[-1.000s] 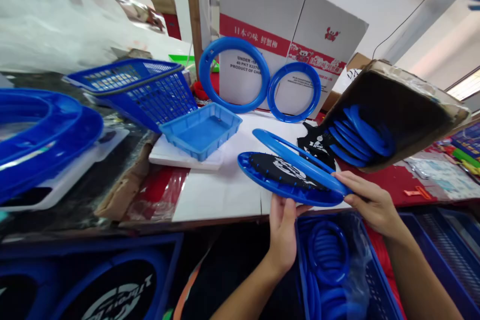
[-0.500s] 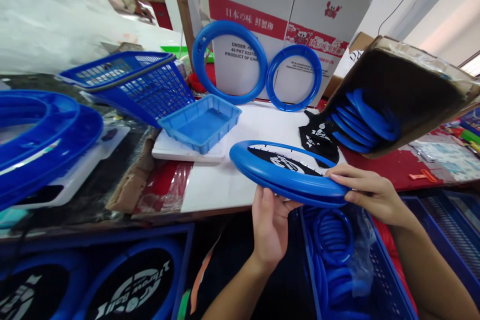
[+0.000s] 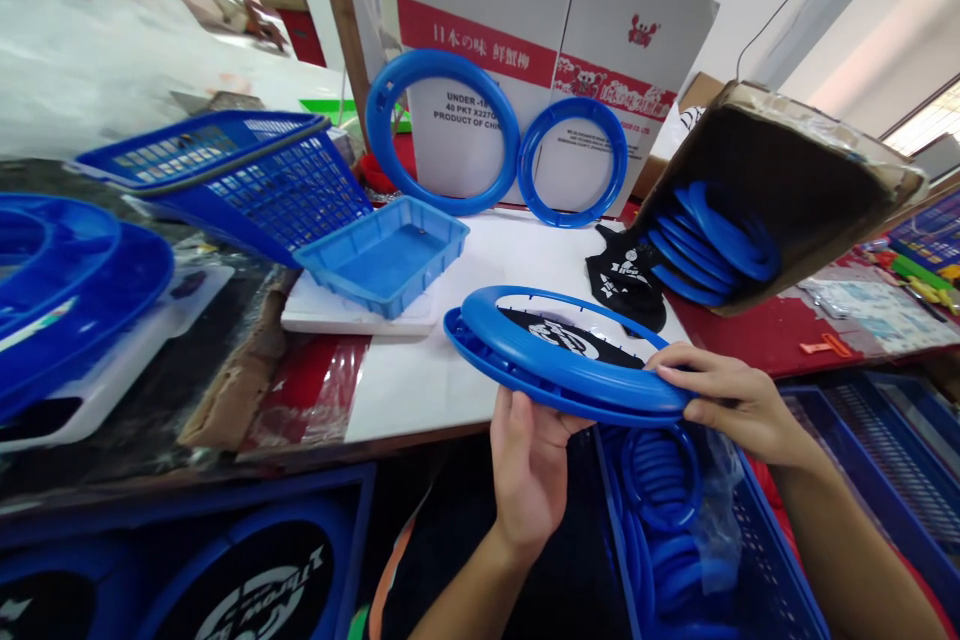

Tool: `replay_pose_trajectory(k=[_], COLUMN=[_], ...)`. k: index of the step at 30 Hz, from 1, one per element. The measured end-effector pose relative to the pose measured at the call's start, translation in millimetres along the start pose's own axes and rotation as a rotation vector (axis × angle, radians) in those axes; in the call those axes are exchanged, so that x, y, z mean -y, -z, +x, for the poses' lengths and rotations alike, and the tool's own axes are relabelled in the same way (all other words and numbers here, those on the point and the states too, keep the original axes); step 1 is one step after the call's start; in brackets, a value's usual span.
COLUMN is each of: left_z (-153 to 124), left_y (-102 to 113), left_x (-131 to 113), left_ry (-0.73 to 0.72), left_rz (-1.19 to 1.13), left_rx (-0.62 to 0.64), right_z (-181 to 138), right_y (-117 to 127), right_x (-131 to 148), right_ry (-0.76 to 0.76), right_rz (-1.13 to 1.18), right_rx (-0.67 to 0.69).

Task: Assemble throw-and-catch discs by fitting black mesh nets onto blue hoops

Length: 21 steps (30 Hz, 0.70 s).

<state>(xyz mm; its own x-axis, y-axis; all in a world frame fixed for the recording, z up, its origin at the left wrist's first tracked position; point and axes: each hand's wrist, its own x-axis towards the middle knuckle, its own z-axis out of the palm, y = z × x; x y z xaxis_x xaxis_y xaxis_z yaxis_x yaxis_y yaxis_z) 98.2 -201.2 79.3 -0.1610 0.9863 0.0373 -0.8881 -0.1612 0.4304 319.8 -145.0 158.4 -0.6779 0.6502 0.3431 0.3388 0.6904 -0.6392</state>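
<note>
Two blue rings [image 3: 559,365] w/ a black cloth [image 3: 562,335] between them sit flat over the table [image 3: 420,390] edge — long side runs 9 to 3 o'clock. Left hand [image 3: 529,465] holds the bottom ring from 6 o'clock, fingers closed on it. Right hand [image 3: 731,400] pinches the rim at 3 o'clock — both hands touch it. Blue crate [image 3: 780,570] of rings sits below.

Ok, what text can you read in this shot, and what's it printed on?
"日本の味 鮮蟹柳" on the red band of the box.
"40 PKT X227G" and "PRODUCT OF CHI...", cut off by a ring, on the same box.
Print inside the smaller ring: too small.
Disc logo: unreadable.
</note>
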Motion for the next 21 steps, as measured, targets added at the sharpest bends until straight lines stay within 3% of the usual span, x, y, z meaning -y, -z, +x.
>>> replay_pose_trajectory(k=[10,21], left_z=[-1,-6], left_y=[4,-1], left_x=[1,-3], left_ry=[-0.007,0.141], left_rz=[0.034,-0.011], left_rx=[-0.001,-0.078], right_z=[0,-9], right_y=[1,-1], right_x=[4,6], right_ry=[-0.009,-0.004], right_rz=[0.031,-0.144], right_rx=[0.044,0.099])
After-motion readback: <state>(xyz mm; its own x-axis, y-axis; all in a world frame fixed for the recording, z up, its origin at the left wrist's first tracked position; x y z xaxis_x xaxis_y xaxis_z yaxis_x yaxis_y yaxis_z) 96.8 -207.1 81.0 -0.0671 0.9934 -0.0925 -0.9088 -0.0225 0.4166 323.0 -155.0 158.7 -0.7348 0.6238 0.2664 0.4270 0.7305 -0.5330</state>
